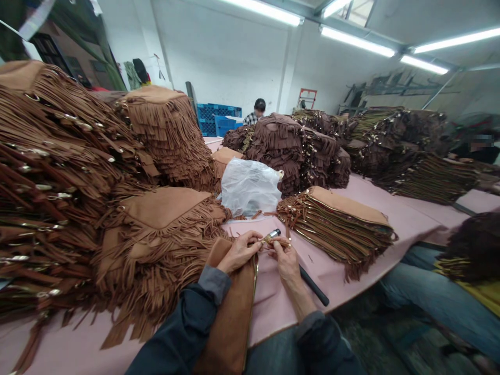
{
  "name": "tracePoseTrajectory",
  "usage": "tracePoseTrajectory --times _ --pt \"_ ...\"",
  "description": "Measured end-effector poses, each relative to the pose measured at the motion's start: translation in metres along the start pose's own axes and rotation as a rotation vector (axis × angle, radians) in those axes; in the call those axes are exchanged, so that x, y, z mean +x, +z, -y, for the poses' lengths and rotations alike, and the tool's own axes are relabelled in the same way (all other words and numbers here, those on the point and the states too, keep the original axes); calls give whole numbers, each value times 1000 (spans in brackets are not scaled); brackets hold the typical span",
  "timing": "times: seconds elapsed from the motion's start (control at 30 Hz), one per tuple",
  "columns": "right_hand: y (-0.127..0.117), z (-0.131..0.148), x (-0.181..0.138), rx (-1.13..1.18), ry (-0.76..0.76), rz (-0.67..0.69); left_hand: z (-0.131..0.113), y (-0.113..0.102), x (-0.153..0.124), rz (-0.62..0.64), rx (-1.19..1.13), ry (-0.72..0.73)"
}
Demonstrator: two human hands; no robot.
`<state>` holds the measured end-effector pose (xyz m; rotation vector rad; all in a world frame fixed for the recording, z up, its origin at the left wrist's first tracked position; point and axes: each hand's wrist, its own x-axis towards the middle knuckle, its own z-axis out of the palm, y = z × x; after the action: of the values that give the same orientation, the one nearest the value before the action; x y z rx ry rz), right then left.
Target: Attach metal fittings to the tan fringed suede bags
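A tan suede piece (231, 307) with a gold zipper edge lies over my lap and the table's near edge. My left hand (239, 251) pinches its top end, fingers closed around the zipper end. My right hand (286, 259) is closed too, holding a thin brown strip at a small silver metal fitting (272, 235) between both hands. A black rod-like tool (314, 286) lies on the table just under my right wrist.
The pink table (406, 221) carries tall stacks of brown fringed suede pieces (152, 245) left and behind, a flat stack (339, 224) to the right, and a white plastic bag (250, 186). Another person's jeans-clad legs (433, 297) are at right; another person sits far back.
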<state>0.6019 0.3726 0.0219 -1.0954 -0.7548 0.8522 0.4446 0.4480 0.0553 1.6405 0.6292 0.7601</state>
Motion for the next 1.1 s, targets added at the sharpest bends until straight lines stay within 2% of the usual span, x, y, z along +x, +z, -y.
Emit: tracePoseTrajectory --times 0.2,0.47,0.73,0.83,0.93,1.1 --pt "3 1 1 56 21 51 -10 5 -3 64 -60 12" --pt "4 11 -4 38 37 96 -11 4 -3 58 -48 -1" --pt "12 15 -14 -184 -86 129 -12 2 -4 33 127 69" --pt "15 19 -17 -293 -188 167 -12 -1 -6 28 201 104" --pt "14 22 -18 -403 -301 207 -14 0 -8 48 175 102" --pt "8 15 -10 -514 -397 32 -17 2 -8 75 33 67"
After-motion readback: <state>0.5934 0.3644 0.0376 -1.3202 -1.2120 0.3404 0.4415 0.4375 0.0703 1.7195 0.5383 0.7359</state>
